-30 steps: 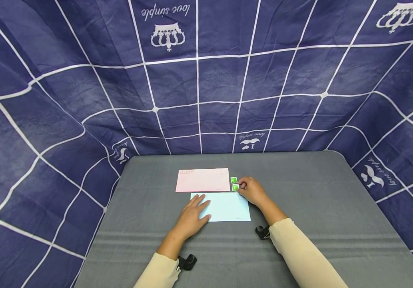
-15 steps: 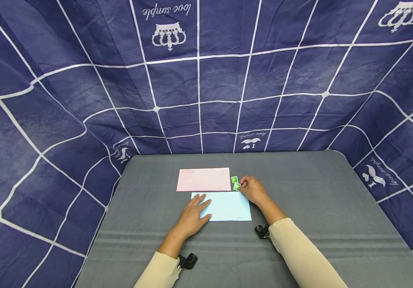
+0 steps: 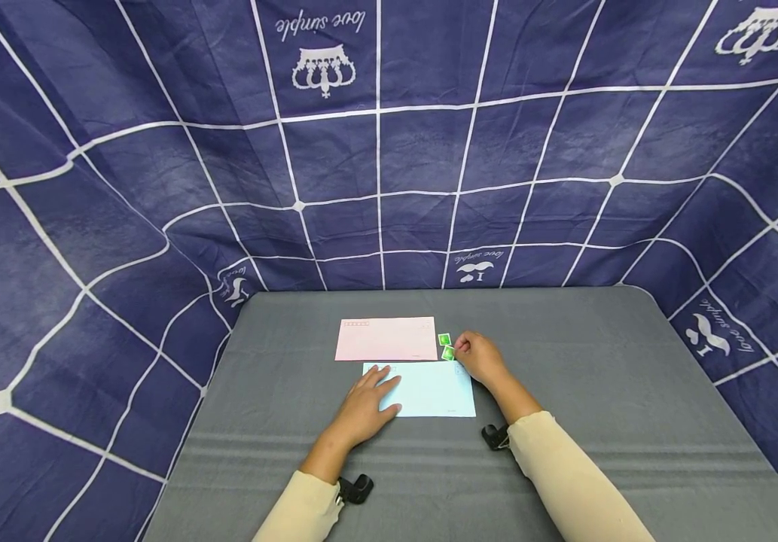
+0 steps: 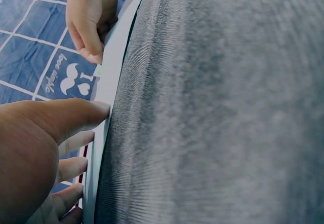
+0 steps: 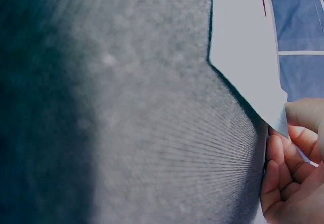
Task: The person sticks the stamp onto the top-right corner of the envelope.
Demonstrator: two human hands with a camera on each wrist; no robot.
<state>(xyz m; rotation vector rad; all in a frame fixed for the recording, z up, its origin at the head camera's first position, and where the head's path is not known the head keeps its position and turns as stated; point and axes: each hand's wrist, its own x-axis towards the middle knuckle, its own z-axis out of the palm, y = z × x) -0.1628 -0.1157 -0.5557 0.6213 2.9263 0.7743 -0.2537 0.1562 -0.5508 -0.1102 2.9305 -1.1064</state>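
A light blue envelope [image 3: 429, 395] lies flat on the grey table, just in front of a pink envelope [image 3: 385, 339]. My left hand [image 3: 360, 412] rests on its left part with fingers spread; in the left wrist view the thumb [image 4: 83, 116] lies along its near edge. Two small green stamps sit right of the pink envelope: an upper stamp [image 3: 444, 339] and a lower, tilted stamp [image 3: 448, 353]. With curled fingers my right hand [image 3: 480, 358] pinches the lower stamp at its right edge, by the blue envelope's far right corner. Those fingertips partly hide the stamp.
The grey table [image 3: 599, 391] extends on both sides of the envelopes. A dark blue cloth [image 3: 416, 150] with white grid lines rises behind the table and at both sides. Each wrist carries a black camera mount, such as the left mount [image 3: 356, 489].
The lower stamp has turned from nearly square with the upper one to a tilt, with my right fingers at its edge. My left hand has stayed on the blue envelope.
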